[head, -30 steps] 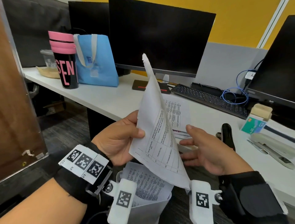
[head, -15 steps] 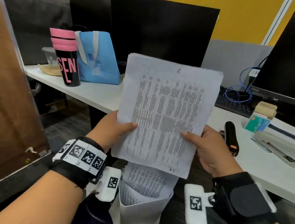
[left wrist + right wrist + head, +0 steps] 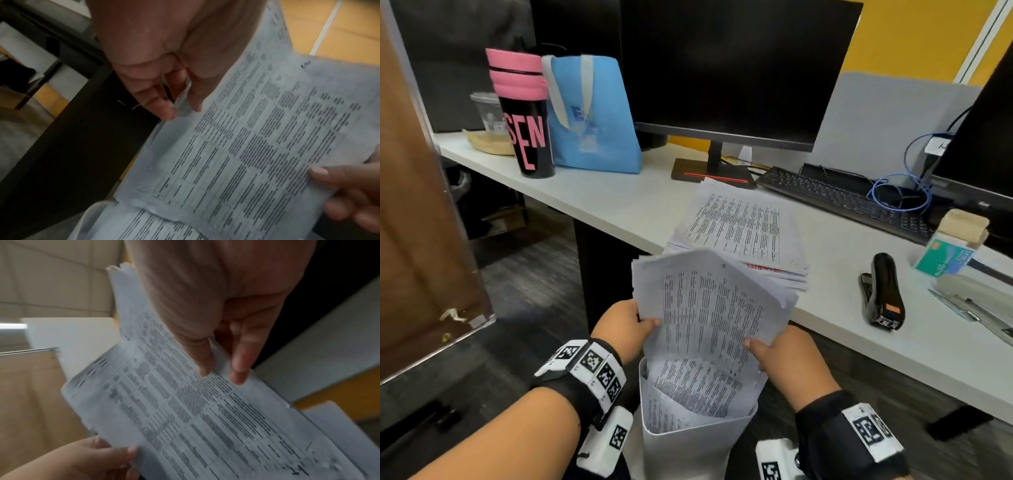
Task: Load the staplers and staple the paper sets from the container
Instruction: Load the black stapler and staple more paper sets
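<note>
A printed paper set (image 3: 709, 301) hangs in front of the desk edge, just above a white container (image 3: 688, 445) that holds more printed sheets. My left hand (image 3: 625, 327) pinches the set's left edge, thumb on top. My right hand (image 3: 780, 353) pinches its lower right edge. The wrist views show the same paper set (image 3: 257, 146) (image 3: 195, 410) between thumb and fingers. A stack of papers (image 3: 743, 233) lies on the white desk (image 3: 619, 205). A black stapler (image 3: 885, 294) lies to its right, and a grey stapler (image 3: 976, 301) lies past it. A green staple box (image 3: 945, 257) stands behind them.
A monitor (image 3: 732, 75) and keyboard (image 3: 846, 202) stand at the back of the desk. A pink and black tumbler (image 3: 524, 116) and a blue bag (image 3: 592, 116) stand at the left. A second monitor (image 3: 983, 150) and blue cable (image 3: 900, 192) are at the right.
The paper set turned from edge-on to flat, then came down from in front of the monitor to just above the container. Both hands kept hold of it.
</note>
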The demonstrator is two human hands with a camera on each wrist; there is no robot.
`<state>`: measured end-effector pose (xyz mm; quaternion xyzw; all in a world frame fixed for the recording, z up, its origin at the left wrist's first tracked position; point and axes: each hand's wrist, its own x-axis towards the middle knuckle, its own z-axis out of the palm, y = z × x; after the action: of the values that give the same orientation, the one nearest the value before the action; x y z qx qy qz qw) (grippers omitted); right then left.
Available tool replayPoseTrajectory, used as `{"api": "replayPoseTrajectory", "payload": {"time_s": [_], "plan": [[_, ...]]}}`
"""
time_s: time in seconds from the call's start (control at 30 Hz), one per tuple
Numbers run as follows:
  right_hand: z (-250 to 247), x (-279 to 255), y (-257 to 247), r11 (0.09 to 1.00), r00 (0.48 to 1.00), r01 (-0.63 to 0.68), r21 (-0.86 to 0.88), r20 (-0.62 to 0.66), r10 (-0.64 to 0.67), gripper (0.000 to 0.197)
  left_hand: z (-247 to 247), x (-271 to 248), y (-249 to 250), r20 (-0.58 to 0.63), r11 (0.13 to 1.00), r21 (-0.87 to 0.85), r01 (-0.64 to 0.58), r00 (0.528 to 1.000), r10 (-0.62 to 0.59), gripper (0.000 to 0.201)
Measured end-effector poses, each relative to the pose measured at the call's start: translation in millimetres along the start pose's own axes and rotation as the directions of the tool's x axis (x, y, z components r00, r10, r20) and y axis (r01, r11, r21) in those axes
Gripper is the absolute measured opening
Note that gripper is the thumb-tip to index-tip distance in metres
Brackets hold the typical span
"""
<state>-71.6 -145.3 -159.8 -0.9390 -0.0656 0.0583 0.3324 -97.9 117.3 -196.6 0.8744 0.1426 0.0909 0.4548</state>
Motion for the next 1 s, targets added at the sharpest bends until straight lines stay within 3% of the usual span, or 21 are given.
{"api": "replayPoseTrajectory", "payload": {"time_s": [0.1, 0.23, 0.37, 0.47, 0.57, 0.67, 0.77, 0.87, 0.93, 1.0], "plan": [[6.8, 3.1, 17.0, 0.990, 0.997, -0.061, 0.126, 0.044, 0.056, 0.004, 10.9, 1.5, -13.9, 0.032, 0.999, -0.017, 0.027, 0.999, -0.026, 0.007], [13.0, 3.6, 27.3, 0.989, 0.994, -0.071, 0.131, 0.097, 0.059, 0.011, 21.5, 3.5, -27.0, 0.047, 0.994, -0.093, 0.049, 0.998, -0.044, 0.005], [14.7, 9.3, 29.4, 0.994, 0.997, -0.059, 0.097, 0.048, 0.055, 0.015, 28.6, 3.4, -29.3, 0.069, 0.992, -0.108, 0.071, 0.996, -0.064, 0.014], [17.4, 10.2, 28.9, 0.999, 0.997, -0.040, 0.024, 0.062, 0.038, 0.020, 33.3, 1.1, -27.2, 0.051, 0.999, -0.020, 0.050, 0.998, -0.048, 0.014], [22.8, 9.8, 28.9, 0.996, 0.992, -0.048, -0.072, 0.112, 0.055, 0.025, 40.3, -4.6, -31.7, 0.130, 0.991, 0.126, 0.040, 0.990, -0.056, 0.014], [38.3, 9.1, 33.0, 0.984, 0.965, -0.125, -0.126, 0.213, 0.150, 0.026, 47.8, -9.5, -39.9, 0.286, 0.939, 0.334, 0.076, 0.941, -0.178, 0.018], [52.6, 5.8, 42.6, 0.963, 0.963, 0.004, -0.268, 0.262, 0.069, 0.032, 46.1, -11.1, -47.4, 0.333, 0.899, 0.414, 0.143, 0.895, -0.296, 0.044], [41.4, 3.7, 21.6, 0.956, 0.974, 0.122, -0.268, 0.217, -0.063, 0.040, 41.0, -7.3, -39.2, 0.187, 0.957, 0.264, 0.120, 0.967, -0.173, 0.065], [21.9, 4.0, -5.2, 0.960, 0.976, 0.212, -0.186, 0.094, -0.197, 0.042, 33.3, -5.4, -17.2, 0.020, 0.985, 0.169, 0.025, 0.999, -0.029, 0.055], [-2.8, -1.4, -37.8, 0.940, 0.946, 0.324, -0.106, 0.012, -0.325, 0.035, 21.9, -3.6, 14.3, -0.144, 0.992, 0.080, -0.102, 0.983, 0.112, 0.034]]}}
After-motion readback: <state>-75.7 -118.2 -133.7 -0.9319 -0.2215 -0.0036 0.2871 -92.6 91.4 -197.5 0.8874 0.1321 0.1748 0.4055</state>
